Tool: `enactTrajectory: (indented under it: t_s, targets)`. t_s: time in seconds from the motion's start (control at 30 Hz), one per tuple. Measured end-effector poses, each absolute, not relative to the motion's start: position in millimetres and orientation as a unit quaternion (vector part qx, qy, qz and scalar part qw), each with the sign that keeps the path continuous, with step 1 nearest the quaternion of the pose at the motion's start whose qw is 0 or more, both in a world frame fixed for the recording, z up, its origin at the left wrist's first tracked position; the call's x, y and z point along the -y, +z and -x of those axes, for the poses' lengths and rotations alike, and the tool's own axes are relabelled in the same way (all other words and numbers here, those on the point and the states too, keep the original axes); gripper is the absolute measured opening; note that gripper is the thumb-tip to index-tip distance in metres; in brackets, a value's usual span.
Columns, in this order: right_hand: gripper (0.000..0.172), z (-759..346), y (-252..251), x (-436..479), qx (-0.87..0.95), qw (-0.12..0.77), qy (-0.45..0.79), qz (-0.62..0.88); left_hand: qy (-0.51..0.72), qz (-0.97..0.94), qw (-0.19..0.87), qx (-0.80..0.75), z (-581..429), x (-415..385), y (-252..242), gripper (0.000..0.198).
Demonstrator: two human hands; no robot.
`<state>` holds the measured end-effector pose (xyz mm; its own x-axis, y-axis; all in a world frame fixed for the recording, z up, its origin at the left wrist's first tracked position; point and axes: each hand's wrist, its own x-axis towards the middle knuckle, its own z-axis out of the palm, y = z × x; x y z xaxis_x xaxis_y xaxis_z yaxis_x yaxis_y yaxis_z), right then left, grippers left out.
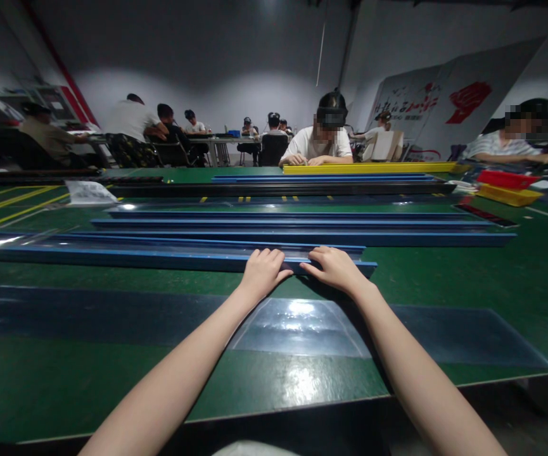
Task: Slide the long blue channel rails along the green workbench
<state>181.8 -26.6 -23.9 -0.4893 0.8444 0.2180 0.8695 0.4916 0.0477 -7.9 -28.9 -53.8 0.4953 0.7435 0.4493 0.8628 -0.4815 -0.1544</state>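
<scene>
A long blue channel-shaped profile (183,259) lies crosswise on the green table, its right end just past my hands. My left hand (263,271) is closed over it, with fingers across the top and the thumb along the near wall. A short way to the right, my right hand (334,269) grips the same profile near its end, fingers curled over and thumb toward the left. The fingertips inside the channel are partly hidden. Nearer to me, a clear flat plastic strip (464,332) lies under my forearms.
Beyond are more blue profiles (426,239), a black profile (293,189) and a yellow profile (373,168). Red (506,180) and yellow trays (509,195) stand at the right. A person (318,145) works across the green table (445,272); several others sit farther back.
</scene>
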Motion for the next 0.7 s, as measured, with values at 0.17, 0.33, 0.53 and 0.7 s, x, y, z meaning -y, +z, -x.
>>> enactTrajectory:
  t_s: [0.17, 0.33, 0.53, 0.7]
  targets:
    - [0.032, -182.5, -25.4, 25.9, 0.862, 0.104, -0.064, 0.493, -0.160, 0.837, 0.193, 0.486, 7.0, 29.2, -54.6, 0.035]
    - [0.028, -182.0, -27.0, 25.4, 0.861, 0.105, -0.039, 0.496, -0.157, 0.830, 0.188, 0.501, 6.0, 29.0, -54.7, 0.037]
    - [0.027, -181.7, -28.7, 24.2, 0.866, 0.116, -0.039, 0.484, -0.155, 0.829, 0.191, 0.502, 6.3, 28.8, -55.2, 0.039]
    - [0.024, -181.6, -29.8, 23.7, 0.870, 0.118, -0.043, 0.476, -0.159, 0.827, 0.181, 0.507, 6.1, 30.3, -53.1, 0.038]
